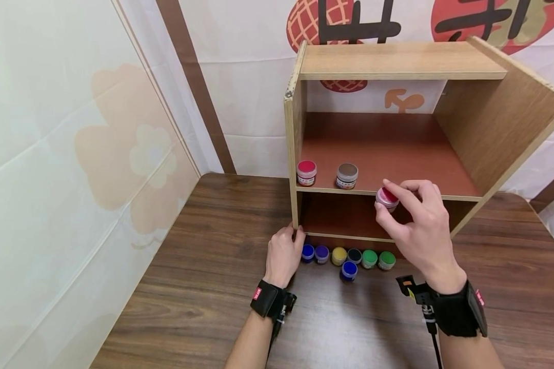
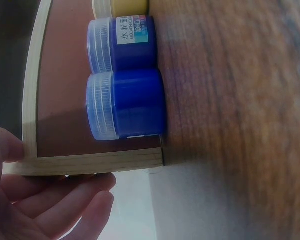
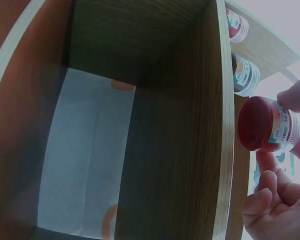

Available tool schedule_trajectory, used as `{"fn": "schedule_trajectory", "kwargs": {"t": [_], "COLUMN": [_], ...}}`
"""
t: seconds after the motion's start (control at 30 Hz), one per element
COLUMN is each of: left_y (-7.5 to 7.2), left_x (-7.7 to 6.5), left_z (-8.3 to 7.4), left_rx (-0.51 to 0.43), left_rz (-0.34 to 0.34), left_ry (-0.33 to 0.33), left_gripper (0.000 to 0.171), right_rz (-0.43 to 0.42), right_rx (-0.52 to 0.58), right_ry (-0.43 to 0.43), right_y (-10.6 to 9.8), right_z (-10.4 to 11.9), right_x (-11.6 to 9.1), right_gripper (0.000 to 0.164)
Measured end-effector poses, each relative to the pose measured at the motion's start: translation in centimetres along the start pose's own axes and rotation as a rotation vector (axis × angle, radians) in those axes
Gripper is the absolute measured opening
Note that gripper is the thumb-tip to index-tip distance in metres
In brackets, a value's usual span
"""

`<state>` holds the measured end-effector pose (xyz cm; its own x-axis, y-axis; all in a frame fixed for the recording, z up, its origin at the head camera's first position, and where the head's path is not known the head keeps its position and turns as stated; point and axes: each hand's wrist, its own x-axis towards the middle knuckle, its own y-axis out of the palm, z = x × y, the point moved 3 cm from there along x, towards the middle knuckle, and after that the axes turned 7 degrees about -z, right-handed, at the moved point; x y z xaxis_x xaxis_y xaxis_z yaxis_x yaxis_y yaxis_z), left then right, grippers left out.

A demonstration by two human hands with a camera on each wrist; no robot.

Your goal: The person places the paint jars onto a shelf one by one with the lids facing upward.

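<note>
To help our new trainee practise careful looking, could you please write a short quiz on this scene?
1. How many gouache jars stand on the wooden table?
2. True or false: the left hand is holding a jar.
3. Which jar is in the right hand?
A) a yellow one
B) a red one
C) a green one

Key
1: Seven.
2: False; it grips the lower end of the left side panel of the shelf unit.
3: B; the thumb and fingers pinch a red gouache jar.
</note>
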<state>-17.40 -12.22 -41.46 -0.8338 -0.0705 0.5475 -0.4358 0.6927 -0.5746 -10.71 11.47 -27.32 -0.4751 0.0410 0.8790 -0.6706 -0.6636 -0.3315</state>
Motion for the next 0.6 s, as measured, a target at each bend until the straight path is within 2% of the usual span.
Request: {"fn": "schedule_trajectory", "kwargs": {"t": [0.43, 0.6], "left_y": [0.0, 0.0], "left_x": [0.0, 0.0], "left_z": [0.0, 0.0], "left_rx": [0.003, 0.007], "left_rz": [-0.008, -0.013], "left_ry": [0.003, 0.007], "left_gripper": [0.03, 0.028], "right_rz": [0.02, -0.004], "right_rx": [-0.07, -0.069], "right_ry": [0.065, 0.094], "right_y": [0.2, 0.4], "right_z": [-0.5, -0.5], "right_x": [0.9, 1.2], "right_gripper": [0.038, 0.038]}}
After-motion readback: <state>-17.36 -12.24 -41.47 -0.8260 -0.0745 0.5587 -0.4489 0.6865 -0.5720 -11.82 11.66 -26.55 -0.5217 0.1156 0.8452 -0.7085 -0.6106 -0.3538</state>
